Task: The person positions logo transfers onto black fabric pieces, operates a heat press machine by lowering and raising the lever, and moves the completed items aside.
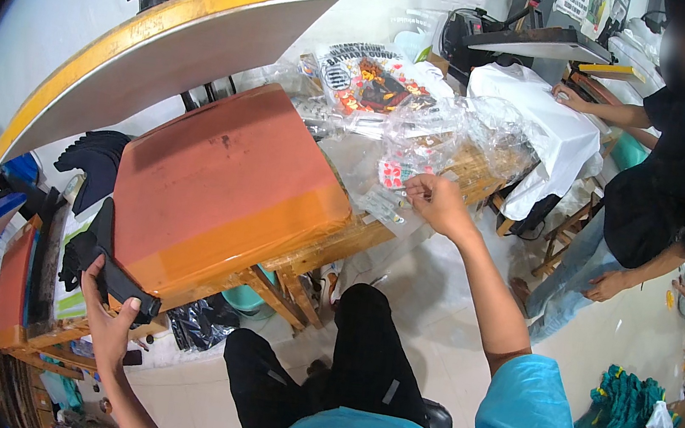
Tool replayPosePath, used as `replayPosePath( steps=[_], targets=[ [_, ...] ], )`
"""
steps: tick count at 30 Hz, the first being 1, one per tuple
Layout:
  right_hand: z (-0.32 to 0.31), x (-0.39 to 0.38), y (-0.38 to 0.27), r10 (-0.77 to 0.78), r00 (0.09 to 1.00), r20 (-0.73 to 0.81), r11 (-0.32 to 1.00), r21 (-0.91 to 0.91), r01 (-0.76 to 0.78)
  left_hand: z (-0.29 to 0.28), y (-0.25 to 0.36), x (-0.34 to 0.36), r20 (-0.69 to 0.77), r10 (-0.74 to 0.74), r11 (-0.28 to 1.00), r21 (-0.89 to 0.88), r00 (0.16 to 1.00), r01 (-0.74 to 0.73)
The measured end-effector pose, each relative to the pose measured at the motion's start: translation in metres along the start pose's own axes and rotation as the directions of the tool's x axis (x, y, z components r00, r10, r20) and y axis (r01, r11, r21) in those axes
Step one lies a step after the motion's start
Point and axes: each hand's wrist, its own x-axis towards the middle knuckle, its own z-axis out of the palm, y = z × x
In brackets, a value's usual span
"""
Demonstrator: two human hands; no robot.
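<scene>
At the left front corner of the heat press, my left hand [108, 324] is closed on a dark folded cloth [120, 272], its thumb and a finger on the fabric. The cloth lies along the left side of the reddish-orange lower pad [219, 173]. Above that pad the press's upper plate [173, 65], yellow along its edge, is raised and tilted. My right hand [443, 207] hovers past the pad's right corner, fingers curled and pinched. Close to its fingertips is a clear plastic film strip [384, 205]; whether the fingers hold it cannot be made out.
Clear plastic sheets [430, 131] and a printed colourful transfer [384, 86] cover the wooden bench. Dark cloths [92, 162] are stacked left of the pad. A co-worker [674, 161] stands at right, one hand on white fabric [535, 109]. Green bundles [616, 427] lie on the floor.
</scene>
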Motion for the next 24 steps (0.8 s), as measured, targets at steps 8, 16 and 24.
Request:
replayPosePath(
  steps=[8, 16, 24],
  targets=[
    [-0.025, -0.005, -0.005, 0.175, 0.982, 0.073, 0.979, 0.098, -0.181, 0.005, 0.005, 0.005, 0.001, 0.016, 1.0, -0.005, 1.0, -0.016],
    [-0.027, -0.034, -0.068, 0.055, 0.991, 0.123, 0.783, 0.61, -0.119, -0.009, 0.012, -0.005, -0.012, 0.057, 0.998, 0.015, 0.998, -0.057],
    [-0.005, -0.047, -0.226, -0.295, 0.839, 0.457, 0.797, 0.602, -0.048, 0.0, 0.01, 0.006, -0.023, 0.1, 0.984, 0.151, 0.995, -0.095]
  ],
)
